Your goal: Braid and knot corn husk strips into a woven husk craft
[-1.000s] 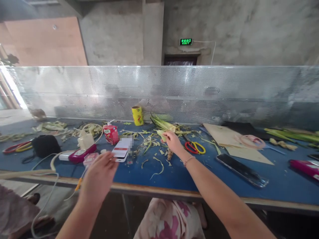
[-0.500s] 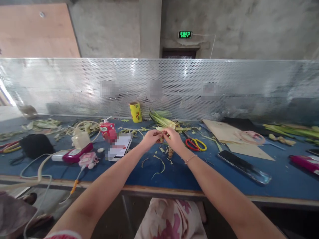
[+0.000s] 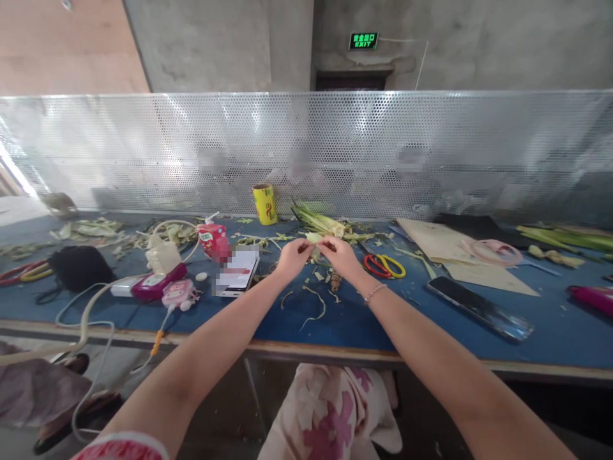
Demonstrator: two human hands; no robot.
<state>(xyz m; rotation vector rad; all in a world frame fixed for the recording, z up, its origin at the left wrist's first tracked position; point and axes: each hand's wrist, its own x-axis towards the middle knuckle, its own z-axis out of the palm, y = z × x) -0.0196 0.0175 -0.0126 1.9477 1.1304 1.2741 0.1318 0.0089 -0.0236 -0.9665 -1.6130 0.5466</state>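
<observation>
Left hand (image 3: 293, 254) and right hand (image 3: 341, 253) fingertips pinched together on a pale green leaf strip (image 3: 315, 238), held just above the blue table (image 3: 364, 326), left of the red-and-yellow scissors (image 3: 384, 265), right of the phone (image 3: 238, 272)

left hand (image 3: 293, 257): came over from phone (image 3: 238, 273) | now pinching leaf strip (image 3: 315, 238) with right hand (image 3: 341, 254)

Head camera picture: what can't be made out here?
All in the head view:
The leaf strip is mostly covered by the left hand and right hand pinching it.
The white phone has its screen blurred over.
The pink thing is cut off by the right edge.
The metal screen carries three blurred patches.
</observation>
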